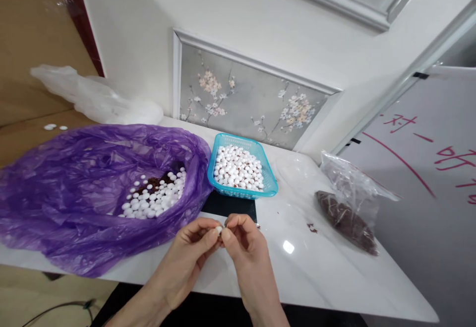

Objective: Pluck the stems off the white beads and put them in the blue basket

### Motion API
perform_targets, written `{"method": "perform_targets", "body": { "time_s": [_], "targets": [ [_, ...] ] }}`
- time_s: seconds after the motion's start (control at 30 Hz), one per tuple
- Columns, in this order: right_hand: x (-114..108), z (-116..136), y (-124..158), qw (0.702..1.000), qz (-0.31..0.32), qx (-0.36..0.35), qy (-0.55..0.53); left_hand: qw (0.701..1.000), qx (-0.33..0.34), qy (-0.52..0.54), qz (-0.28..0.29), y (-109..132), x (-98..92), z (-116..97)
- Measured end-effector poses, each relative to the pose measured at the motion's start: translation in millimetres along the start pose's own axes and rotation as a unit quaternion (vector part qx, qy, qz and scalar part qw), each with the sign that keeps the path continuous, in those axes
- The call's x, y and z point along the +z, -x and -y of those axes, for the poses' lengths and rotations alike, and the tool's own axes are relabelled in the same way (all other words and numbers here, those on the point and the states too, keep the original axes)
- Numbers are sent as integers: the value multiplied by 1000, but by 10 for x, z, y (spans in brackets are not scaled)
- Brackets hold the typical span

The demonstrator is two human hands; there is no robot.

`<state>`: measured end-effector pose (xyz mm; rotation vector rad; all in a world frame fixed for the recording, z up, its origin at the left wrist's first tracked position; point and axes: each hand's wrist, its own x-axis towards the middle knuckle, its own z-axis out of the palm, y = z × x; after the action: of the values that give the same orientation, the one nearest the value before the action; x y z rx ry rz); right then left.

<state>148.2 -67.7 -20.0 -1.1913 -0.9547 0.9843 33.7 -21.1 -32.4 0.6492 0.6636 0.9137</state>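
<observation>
My left hand and my right hand meet above the front of the table, thumbs and fingers pinched together. Between their fingertips shows a small white ball, mostly covered, so its details cannot be made out. Just beyond the hands stands a turquoise plastic basket full of white balls with reddish-brown bits among them. To the left lies an open purple plastic bag, holding more white balls and a heap of reddish-brown bits.
A clear bag of brown material lies at the right of the white table, near a few loose brown crumbs. Behind are a whitish plastic bag and a framed flower panel. A whiteboard borders the right side.
</observation>
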Motion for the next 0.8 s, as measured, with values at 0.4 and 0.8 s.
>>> {"method": "perform_targets", "body": {
  "time_s": [0.4,0.8],
  "targets": [
    [-446,-148,76,982,-116,-57,136,999,15,-20,23,27,-50,40],
    [-416,-244,148,984,-78,-77,138,998,53,-30,21,30,-51,72]
  ]
}}
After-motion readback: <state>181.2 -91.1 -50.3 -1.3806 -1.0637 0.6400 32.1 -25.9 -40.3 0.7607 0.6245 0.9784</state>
